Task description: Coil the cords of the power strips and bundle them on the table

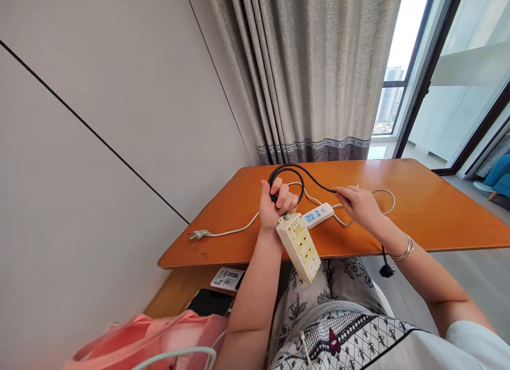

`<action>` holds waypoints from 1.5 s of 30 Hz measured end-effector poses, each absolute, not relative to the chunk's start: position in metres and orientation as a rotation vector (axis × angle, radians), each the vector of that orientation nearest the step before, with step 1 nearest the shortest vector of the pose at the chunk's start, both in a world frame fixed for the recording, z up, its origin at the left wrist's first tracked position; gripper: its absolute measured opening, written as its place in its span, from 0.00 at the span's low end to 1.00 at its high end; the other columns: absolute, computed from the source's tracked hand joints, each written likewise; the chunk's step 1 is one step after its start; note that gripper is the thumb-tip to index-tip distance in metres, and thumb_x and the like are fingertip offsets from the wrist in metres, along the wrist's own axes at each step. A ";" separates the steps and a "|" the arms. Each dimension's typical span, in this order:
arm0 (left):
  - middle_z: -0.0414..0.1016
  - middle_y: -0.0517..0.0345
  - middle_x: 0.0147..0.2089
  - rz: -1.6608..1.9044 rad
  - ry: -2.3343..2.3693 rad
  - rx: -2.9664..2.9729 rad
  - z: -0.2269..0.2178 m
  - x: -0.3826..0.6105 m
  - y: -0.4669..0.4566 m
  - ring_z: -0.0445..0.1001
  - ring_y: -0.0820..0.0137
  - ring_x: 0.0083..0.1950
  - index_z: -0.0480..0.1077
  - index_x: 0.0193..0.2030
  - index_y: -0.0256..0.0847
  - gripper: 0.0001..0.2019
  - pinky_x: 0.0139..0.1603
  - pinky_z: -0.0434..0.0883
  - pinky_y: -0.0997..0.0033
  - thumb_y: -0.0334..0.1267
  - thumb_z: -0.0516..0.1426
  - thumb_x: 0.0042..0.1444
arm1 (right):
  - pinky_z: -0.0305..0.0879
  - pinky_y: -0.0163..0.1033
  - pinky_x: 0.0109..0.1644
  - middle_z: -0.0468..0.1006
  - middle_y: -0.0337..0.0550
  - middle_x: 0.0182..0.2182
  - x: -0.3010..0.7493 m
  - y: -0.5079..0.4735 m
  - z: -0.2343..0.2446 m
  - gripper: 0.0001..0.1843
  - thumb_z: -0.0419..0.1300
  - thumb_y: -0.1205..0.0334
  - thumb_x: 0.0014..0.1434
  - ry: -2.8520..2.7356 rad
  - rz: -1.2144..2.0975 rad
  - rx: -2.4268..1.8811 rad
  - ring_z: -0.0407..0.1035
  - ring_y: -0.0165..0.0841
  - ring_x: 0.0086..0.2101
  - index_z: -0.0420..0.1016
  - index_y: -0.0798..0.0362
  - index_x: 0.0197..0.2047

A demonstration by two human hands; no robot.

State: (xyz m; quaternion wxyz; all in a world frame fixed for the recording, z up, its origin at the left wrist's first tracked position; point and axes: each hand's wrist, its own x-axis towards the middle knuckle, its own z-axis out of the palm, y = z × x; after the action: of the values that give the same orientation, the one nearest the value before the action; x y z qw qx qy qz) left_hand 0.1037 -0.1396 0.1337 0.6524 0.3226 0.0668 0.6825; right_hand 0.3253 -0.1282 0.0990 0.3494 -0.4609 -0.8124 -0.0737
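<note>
Cream power strip [299, 247] hangs tilted below the left hand [279, 203], in front of the table's near edge and over the lap. Left fist is closed around loops of its black cord [314, 180]; whether the palm also touches the casing, cannot tell. Right hand [358, 206] has its fingers pinched together on a run of the same cord, over the table. Judged from the loops, winding the cord is the step in hand; a further turn would call for the right hand to carry its length round to the left, grip there kept firm. Casing: oblong, hard plastic, yellow-stained about the sockets. Cord: smooth, springy, round loops. A black plug [386, 270] dangles below the table edge, near the right forearm. Just beyond the cream casing, a slim white power strip [319, 215] lies on the glossy orange-brown table [446, 211], its pale cord straggling left to a white plug [199, 234]. Farther out: coarse-woven grey curtain [326, 67]; lower left, a soft pink bag [159, 338].
</note>
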 end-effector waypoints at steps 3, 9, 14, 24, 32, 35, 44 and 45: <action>0.61 0.67 0.16 1.554 0.182 0.762 0.132 0.108 -0.139 0.46 0.82 0.10 0.47 0.24 0.41 0.25 0.13 0.50 0.80 0.51 0.43 0.70 | 0.64 0.36 0.34 0.81 0.46 0.35 0.316 -0.146 0.092 0.17 0.51 0.60 0.70 -2.220 -0.177 -1.212 0.75 0.35 0.33 0.77 0.53 0.54; 0.82 0.50 0.44 1.581 0.268 0.926 0.129 0.113 -0.141 0.56 0.83 0.14 0.49 0.22 0.40 0.26 0.12 0.50 0.77 0.54 0.51 0.66 | 0.65 0.35 0.36 0.81 0.49 0.41 0.301 -0.177 0.094 0.16 0.51 0.64 0.69 -2.397 -0.123 -1.102 0.75 0.34 0.35 0.73 0.55 0.55; 0.82 0.48 0.47 1.612 0.330 1.192 0.124 0.118 -0.144 0.59 0.82 0.15 0.54 0.22 0.40 0.27 0.14 0.54 0.76 0.57 0.58 0.58 | 0.60 0.35 0.31 0.80 0.49 0.38 0.293 -0.196 0.108 0.13 0.52 0.65 0.67 -2.491 -0.126 -1.092 0.73 0.33 0.31 0.73 0.56 0.52; 0.78 0.53 0.27 1.460 0.570 1.602 0.113 0.123 -0.153 0.74 0.69 0.25 0.68 0.27 0.39 0.28 0.28 0.72 0.70 0.66 0.55 0.55 | 0.64 0.36 0.36 0.75 0.40 0.36 0.292 -0.205 0.148 0.29 0.55 0.71 0.61 -2.277 0.445 -0.730 0.69 0.30 0.31 0.57 0.52 0.65; 0.56 0.68 0.15 1.140 0.435 1.545 0.116 0.127 -0.165 0.50 0.81 0.12 0.58 0.24 0.41 0.28 0.12 0.48 0.79 0.66 0.53 0.58 | 0.66 0.35 0.37 0.71 0.41 0.40 0.305 -0.202 0.168 0.14 0.61 0.71 0.60 -2.269 0.303 -0.757 0.68 0.29 0.35 0.69 0.51 0.49; 0.51 0.71 0.14 1.090 0.303 1.425 0.118 0.125 -0.171 0.44 0.81 0.12 0.53 0.25 0.43 0.28 0.12 0.46 0.79 0.65 0.54 0.58 | 0.68 0.35 0.36 0.69 0.44 0.46 0.310 -0.202 0.169 0.20 0.58 0.75 0.58 -2.286 0.247 -0.797 0.68 0.26 0.33 0.68 0.50 0.53; 0.42 0.74 0.09 1.076 0.167 1.152 0.120 0.113 -0.171 0.38 0.81 0.09 0.50 0.24 0.42 0.26 0.13 0.43 0.81 0.59 0.53 0.62 | 0.72 0.42 0.42 0.74 0.48 0.46 0.335 -0.186 0.154 0.09 0.58 0.63 0.63 -2.158 0.299 -0.879 0.72 0.31 0.37 0.72 0.52 0.48; 0.41 0.74 0.08 1.067 0.166 1.126 0.120 0.113 -0.169 0.37 0.81 0.09 0.51 0.24 0.42 0.26 0.13 0.43 0.81 0.58 0.53 0.63 | 0.71 0.39 0.38 0.76 0.45 0.40 0.336 -0.182 0.154 0.07 0.59 0.60 0.63 -2.117 0.381 -0.866 0.71 0.30 0.34 0.73 0.52 0.44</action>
State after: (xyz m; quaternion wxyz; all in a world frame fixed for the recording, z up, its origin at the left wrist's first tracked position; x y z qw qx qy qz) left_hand 0.1131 -0.1691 0.1199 0.7108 0.5078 0.0750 0.4809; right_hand 0.3361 -0.1820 0.1539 0.3997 -0.3424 -0.8369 0.1507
